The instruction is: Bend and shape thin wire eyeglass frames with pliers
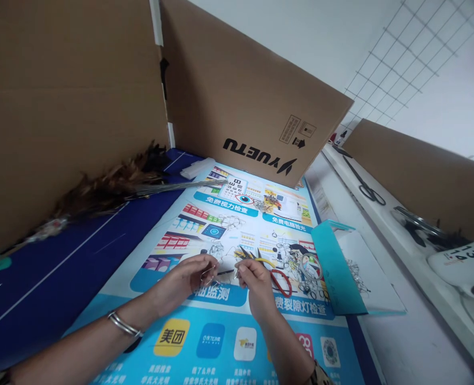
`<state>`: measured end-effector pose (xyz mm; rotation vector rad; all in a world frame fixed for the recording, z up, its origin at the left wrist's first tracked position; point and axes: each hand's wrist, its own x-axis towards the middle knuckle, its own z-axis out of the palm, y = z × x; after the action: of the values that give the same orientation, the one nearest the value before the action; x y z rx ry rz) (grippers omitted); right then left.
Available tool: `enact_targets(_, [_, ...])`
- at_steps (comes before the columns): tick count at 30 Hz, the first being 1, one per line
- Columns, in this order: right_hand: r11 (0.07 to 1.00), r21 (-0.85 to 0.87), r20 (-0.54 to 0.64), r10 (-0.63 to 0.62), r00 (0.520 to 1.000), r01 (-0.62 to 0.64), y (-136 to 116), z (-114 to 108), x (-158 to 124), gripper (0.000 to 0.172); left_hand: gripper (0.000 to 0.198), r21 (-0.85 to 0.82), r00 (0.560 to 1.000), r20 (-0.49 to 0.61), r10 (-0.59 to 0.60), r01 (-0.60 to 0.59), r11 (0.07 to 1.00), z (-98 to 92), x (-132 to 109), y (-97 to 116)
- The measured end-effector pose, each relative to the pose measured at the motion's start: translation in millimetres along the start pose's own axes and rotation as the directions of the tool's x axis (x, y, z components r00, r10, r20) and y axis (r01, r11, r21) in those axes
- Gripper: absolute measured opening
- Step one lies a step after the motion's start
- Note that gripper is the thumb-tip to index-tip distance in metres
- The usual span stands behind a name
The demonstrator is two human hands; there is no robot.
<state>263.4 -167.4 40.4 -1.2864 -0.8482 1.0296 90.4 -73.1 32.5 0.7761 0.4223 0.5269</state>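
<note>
Left forearm [72, 342] with bracelet [123, 324] | left hand [195, 272] pinches thin wire [204, 277] | right hand [257, 280] pinches small piece [236, 273], blurred | red handle [289, 287] beside it

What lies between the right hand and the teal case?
Nearest the right hand, a red loop handle; then tangled thin loops. Seen in the head view.

Between two bare forearms [287, 339], a flat blue printed poster [205, 313] offers room; a tall brown cardboard panel [229, 80] blocks beyond.
</note>
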Motion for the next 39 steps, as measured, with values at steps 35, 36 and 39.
enact_targets(35, [0.357,-0.846,0.216,-0.451,0.866,0.397,-6,16,-21,0.015,0.013,0.421,0.981,-0.143,0.132,-0.061,0.905,0.6,-2,-12])
enact_targets(36, [0.357,-0.843,0.219,-0.456,0.863,0.402,-5,15,-21,0.015,0.013,0.441,0.981,-0.14,0.136,-0.061,0.896,1.0,-2,-12])
enact_targets(39, [0.365,-0.833,0.227,-0.461,0.858,0.416,-4,14,-20,0.016,0.013,0.533,0.979,-0.117,0.165,-0.079,0.843,2.2,-2,-10])
